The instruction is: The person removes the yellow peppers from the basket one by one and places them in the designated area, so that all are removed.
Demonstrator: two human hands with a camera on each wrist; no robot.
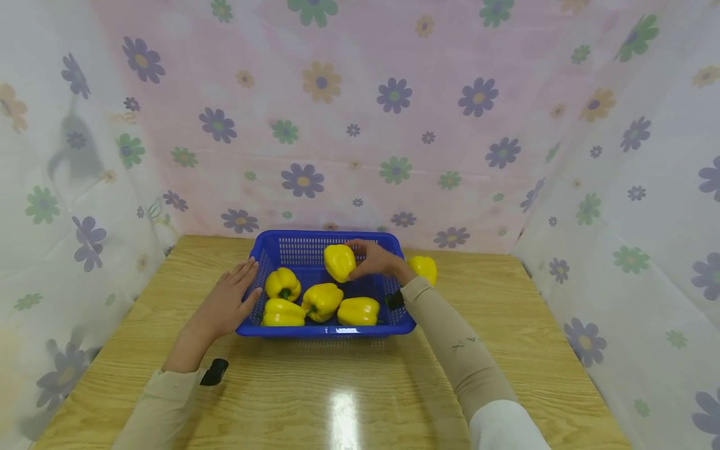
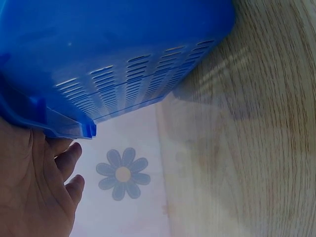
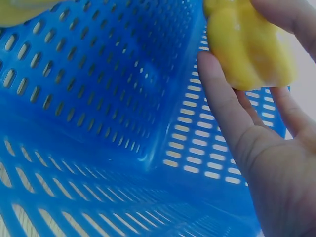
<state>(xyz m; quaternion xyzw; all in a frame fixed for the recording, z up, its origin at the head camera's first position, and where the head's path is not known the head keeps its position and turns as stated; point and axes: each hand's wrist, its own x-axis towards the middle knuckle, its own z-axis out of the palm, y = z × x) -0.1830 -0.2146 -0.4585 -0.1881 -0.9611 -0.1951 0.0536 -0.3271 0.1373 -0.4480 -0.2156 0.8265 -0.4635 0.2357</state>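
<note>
- Gripping a yellow bell pepper (image 1: 339,262) in the right hand (image 1: 375,259), with thumb and fingers bent around it; held at about 9 o'clock from the palm, above the basket's interior. Showing no stem overhead, so hard to read for long axis, perhaps near 12-to-6. Far nearer to the right hand than to the left. Judged to turn mainly on the drop to the basket floor; impossible to tell how high.
- Backed at 12 o'clock by a flower-print sheet (image 1: 360,144), flanked by more of it at 9 and 3.
- Supported below by a wood-grain tabletop (image 1: 270,387).
- Set toward the tabletop's 12 o'clock edge: a blue slotted plastic basket (image 1: 329,234), running lengthwise 9 to 3.
- Resting the left hand (image 1: 227,300) on the basket's 9 o'clock rim, with fingers extended.
- Lying inside, four more peppers: one at 10 o'clock (image 1: 281,283), one at 8 (image 1: 283,312), one at 6 (image 1: 323,300), one at 5 (image 1: 359,310).
- Sitting outside, just beyond the 3 o'clock wall, a loose pepper (image 1: 425,267), partly hidden by the right arm.
</note>
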